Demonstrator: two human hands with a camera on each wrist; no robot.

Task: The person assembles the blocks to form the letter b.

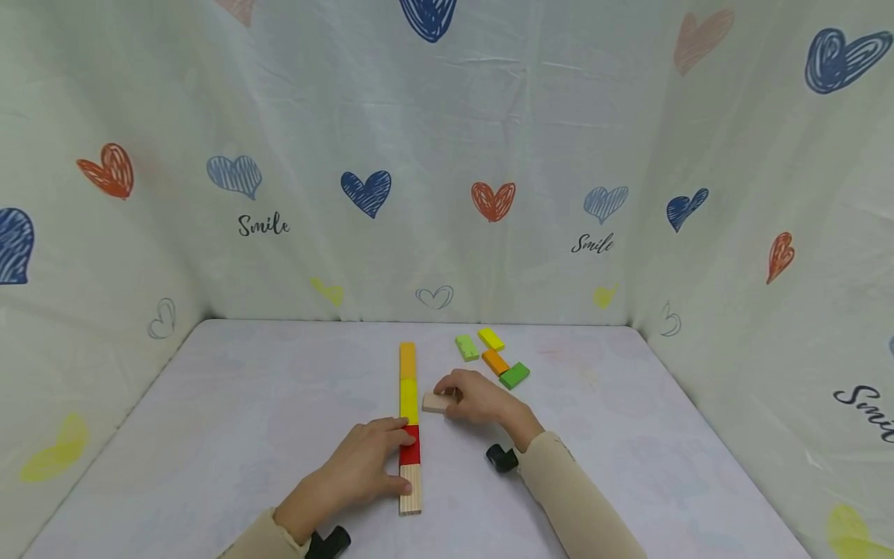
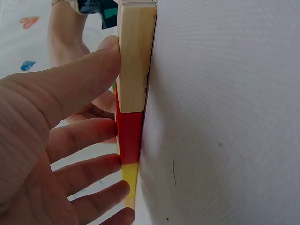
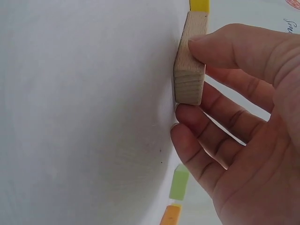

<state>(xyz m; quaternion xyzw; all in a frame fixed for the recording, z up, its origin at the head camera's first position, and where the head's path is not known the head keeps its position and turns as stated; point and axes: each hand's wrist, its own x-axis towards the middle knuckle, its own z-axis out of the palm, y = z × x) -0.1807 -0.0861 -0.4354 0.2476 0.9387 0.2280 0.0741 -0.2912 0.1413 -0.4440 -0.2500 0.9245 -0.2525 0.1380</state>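
A straight row of blocks runs away from the person: a plain wooden block (image 1: 410, 497) nearest, then a red block (image 1: 412, 450), a yellow block (image 1: 408, 404) and an orange-yellow block (image 1: 407, 360) farthest. My left hand (image 1: 363, 462) lies along the row's left side, fingers spread and extended, fingertips at the red block and thumb at the near wooden one. Just right of the yellow block, my right hand (image 1: 478, 397) pinches another plain wooden block (image 3: 191, 61) between thumb and fingers. That block lies low at the tabletop, its left end pointing toward the row.
Behind the right hand lie a light green block (image 1: 467, 348), a yellow block (image 1: 491, 338), an orange block (image 1: 496, 362) and a green block (image 1: 514, 376). Curtains (image 1: 433, 116) printed with hearts enclose the white table (image 1: 244, 388) at the back and sides.
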